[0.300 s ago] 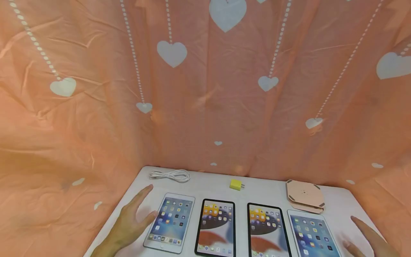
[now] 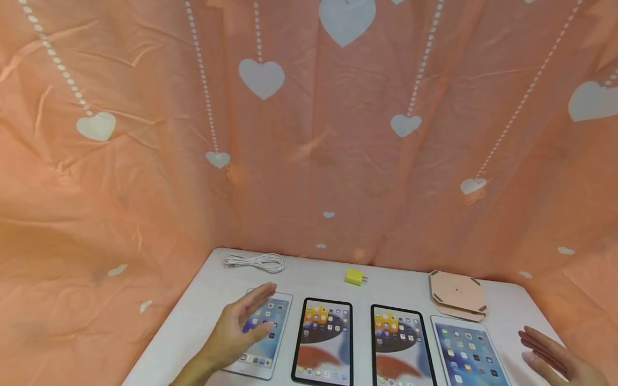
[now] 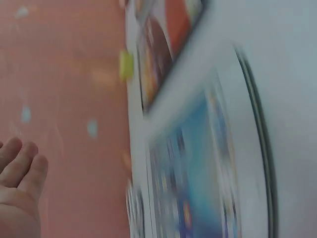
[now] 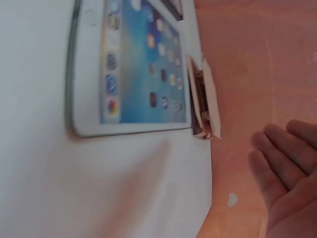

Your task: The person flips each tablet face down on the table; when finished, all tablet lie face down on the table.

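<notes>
My left hand (image 2: 233,332), fingers extended and thumb apart, is over the white-framed tablet (image 2: 265,335) at the left and covers part of its screen in the head view. To the right of the other white-framed tablet (image 2: 468,351), my right hand (image 2: 565,356) hovers with its fingers straight and holds nothing. Between these two lie a black-framed tablet (image 2: 323,343) and a second black-framed tablet (image 2: 403,346), both with lit-looking home screens. The right wrist view shows the right hand's fingers (image 4: 280,166) raised beside the white tablet (image 4: 143,74).
Along the back of the white table (image 2: 309,273) lie a coiled white cable (image 2: 263,262), a yellow plug adapter (image 2: 354,276) and a flat pinkish stand (image 2: 457,292) with dark corner pads. A peach curtain (image 2: 299,161) with white hearts surrounds the table.
My left hand has moved right, from the left tablet's edge to over its screen. The right hand's fingers have come closer together. The tablets have stayed in place.
</notes>
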### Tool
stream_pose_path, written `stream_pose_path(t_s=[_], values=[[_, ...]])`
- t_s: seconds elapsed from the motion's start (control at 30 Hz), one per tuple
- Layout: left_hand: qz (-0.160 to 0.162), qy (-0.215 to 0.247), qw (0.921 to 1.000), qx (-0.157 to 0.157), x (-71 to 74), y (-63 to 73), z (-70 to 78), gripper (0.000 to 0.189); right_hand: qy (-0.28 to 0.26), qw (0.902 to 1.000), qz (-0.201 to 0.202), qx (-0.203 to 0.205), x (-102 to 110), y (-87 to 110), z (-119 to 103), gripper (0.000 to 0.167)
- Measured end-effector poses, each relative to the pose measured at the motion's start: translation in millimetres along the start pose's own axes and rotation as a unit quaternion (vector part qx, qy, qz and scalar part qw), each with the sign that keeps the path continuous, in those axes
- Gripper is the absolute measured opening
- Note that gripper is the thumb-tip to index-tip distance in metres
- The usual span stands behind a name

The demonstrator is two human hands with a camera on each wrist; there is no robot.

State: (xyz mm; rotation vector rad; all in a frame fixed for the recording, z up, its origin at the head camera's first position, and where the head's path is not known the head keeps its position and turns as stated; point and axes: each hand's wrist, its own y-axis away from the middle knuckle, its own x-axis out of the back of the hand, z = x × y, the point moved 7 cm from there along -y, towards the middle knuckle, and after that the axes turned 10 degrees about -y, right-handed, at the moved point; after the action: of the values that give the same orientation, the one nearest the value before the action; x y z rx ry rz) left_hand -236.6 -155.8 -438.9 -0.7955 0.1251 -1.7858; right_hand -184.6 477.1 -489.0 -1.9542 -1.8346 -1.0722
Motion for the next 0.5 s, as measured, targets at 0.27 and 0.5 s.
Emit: stream_pose_path(t_s=[0.27, 0.5], values=[[-0.105, 0.285, 0.9514, 0.049, -79.5, -35.7, 18.8, 0.067, -0.115, 0.9915, -0.044, 0.041, 2.5, 2.3, -15.5, 0.077], [-0.155, 0.358, 0.9117, 0.130, -158.5, -59.6, 39.6, 0.059, -0.178, 0.9736, -0.140, 0.027, 1.6, -8.7, -4.9, 0.080]])
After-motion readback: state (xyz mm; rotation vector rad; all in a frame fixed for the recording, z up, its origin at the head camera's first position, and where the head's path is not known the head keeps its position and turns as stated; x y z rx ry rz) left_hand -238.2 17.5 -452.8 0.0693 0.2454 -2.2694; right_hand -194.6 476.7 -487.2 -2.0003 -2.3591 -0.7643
